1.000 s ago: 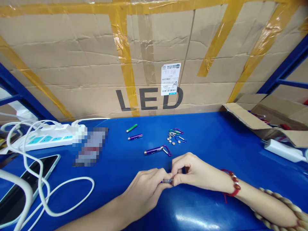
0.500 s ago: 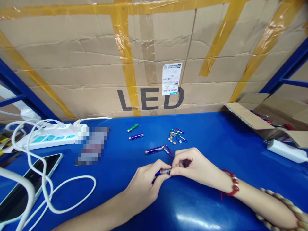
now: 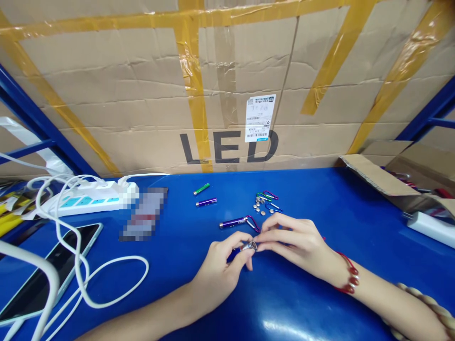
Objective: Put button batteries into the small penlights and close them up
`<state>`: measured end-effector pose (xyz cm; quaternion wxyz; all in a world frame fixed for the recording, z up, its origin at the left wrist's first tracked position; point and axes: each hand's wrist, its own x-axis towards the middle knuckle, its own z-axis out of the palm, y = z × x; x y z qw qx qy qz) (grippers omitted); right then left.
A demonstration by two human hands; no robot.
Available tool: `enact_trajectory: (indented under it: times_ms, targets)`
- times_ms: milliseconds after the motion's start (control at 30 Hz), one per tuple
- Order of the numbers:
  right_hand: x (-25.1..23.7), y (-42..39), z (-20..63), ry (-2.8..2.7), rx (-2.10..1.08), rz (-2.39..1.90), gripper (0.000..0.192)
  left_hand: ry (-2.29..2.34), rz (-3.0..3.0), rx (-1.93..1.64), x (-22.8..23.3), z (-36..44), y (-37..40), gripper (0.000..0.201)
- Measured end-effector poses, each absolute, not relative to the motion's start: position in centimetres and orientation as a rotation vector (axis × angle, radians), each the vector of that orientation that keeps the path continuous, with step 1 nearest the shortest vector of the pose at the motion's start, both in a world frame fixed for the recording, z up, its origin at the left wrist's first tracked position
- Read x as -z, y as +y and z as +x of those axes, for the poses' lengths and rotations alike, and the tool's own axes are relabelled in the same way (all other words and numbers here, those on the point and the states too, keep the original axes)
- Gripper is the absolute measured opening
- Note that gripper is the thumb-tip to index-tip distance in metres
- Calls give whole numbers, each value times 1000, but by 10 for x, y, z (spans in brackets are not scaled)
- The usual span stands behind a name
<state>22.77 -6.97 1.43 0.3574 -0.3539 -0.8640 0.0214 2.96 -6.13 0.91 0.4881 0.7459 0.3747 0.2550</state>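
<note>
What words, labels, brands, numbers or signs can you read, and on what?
"LED": large brown cardboard box with yellow tape.
Too small to read: print on the white barcoded paper label and two purple metal tubes.
Pixelated: flat grey-and-red rectangle.
No readable text: blue tube with silver end in the left hand.
</note>
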Motion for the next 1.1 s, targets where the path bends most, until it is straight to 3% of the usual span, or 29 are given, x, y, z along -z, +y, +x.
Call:
enact_trajectory:
  times_ms: [167, 333, 533, 700, 867, 1100]
  targets:
    - [-14, -70, 226, -2216, -158, -940, 12, 893, 1927, -584, -6, 28, -60, 20]
    - [-13, -69, 224, -2083, -576, -1041, 15, 820, 2041, -558, -1, 26, -60, 20]
    - [-19, -70, 219, -1945, -993, -1184, 17, 816, 2018, -568, 5, 23, -63, 6]
    - [-19, -72, 215, -1822, -1269, -1174, 25, 760, 2228, -733, 13, 20, -63, 10]
    - [-16, -74, 213, -1818, -1187, -1202, 23, 751, 2253, -807, 10, 21, -58, 12]
    - [-17, -71, 217, -1863, -775, -1156, 20, 918, 1835, -809, -7, 30, -55, 12]
